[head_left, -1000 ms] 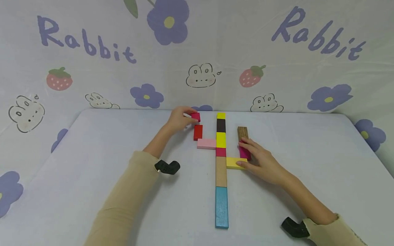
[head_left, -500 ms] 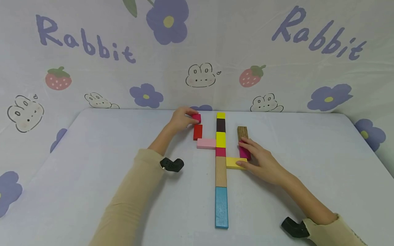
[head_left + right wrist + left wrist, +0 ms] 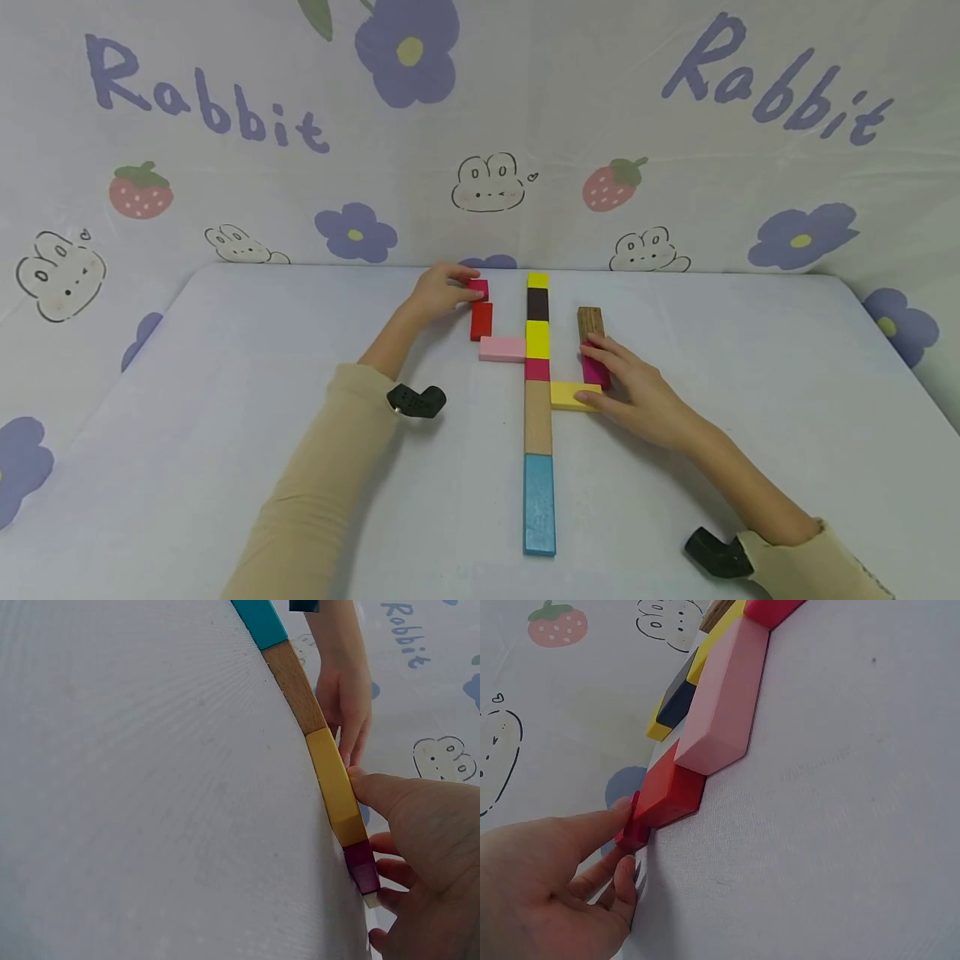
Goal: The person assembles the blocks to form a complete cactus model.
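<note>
My left hand [image 3: 442,292] pinches a small crimson block [image 3: 633,834] between thumb and fingers at the far side. That block sits at the far end of a red block [image 3: 482,322], which meets a pink block [image 3: 502,348] jutting left from the central row. On the other side, my right hand [image 3: 645,396] rests its thumb on a yellow block [image 3: 567,396] and its fingers on a magenta block [image 3: 592,369]. Beyond the magenta piece lies a dark wood-grain block [image 3: 590,323]. The right fingers look relaxed, their tips at the magenta block's side.
A straight row runs down the middle of the white table [image 3: 187,417]: a blue block [image 3: 539,504] nearest, then a tan block [image 3: 537,417], a short crimson one, yellow, dark brown [image 3: 537,305] and yellow. A printed cloth [image 3: 480,100] hangs behind the far edge.
My left hand has brought the crimson block slightly nearer, closing the gap to the red block. My right hand stays in place.
</note>
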`<action>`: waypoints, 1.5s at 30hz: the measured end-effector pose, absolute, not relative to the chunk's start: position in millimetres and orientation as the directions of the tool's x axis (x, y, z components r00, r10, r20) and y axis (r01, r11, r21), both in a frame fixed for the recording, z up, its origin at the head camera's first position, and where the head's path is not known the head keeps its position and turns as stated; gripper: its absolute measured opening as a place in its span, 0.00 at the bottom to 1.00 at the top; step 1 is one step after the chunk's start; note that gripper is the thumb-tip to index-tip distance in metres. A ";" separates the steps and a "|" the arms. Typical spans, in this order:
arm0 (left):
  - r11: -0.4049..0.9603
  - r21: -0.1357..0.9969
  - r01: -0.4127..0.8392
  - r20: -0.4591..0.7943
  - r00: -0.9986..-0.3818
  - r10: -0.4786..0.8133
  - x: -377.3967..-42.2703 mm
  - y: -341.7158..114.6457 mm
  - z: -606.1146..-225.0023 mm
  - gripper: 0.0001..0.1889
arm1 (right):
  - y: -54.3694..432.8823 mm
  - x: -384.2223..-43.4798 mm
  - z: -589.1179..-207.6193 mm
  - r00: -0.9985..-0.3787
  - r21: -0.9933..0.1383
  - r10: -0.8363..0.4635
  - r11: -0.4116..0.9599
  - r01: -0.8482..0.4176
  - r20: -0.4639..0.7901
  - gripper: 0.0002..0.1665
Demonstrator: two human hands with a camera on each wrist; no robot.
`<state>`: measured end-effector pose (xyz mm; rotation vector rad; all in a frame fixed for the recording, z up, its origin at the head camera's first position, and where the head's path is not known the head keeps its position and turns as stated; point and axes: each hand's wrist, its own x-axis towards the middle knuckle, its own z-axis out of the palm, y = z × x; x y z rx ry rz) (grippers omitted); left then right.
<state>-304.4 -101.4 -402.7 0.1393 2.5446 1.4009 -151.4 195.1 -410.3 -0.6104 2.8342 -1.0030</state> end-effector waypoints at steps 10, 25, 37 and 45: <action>0.511 0.859 0.022 -0.072 -0.984 0.163 -302.3 -108.4 -409.8 0.18 | 194.7 -151.4 -411.9 -0.922 -0.613 -0.385 0.716 -0.334 0.052 0.42; 0.524 0.847 0.087 -0.029 -0.978 0.209 -301.4 -111.1 -415.6 0.18 | 194.6 -151.5 -412.6 -0.923 -0.602 -0.381 0.726 -0.333 0.051 0.41; 0.545 0.834 0.091 -0.032 -0.977 0.211 -296.2 -112.0 -418.5 0.19 | 194.4 -151.6 -413.8 -0.923 -0.603 -0.381 0.725 -0.333 0.052 0.41; 0.541 0.834 0.107 -0.012 -0.977 0.213 -293.0 -112.1 -418.8 0.19 | 194.3 -151.5 -412.9 -0.923 -0.605 -0.381 0.723 -0.335 0.055 0.41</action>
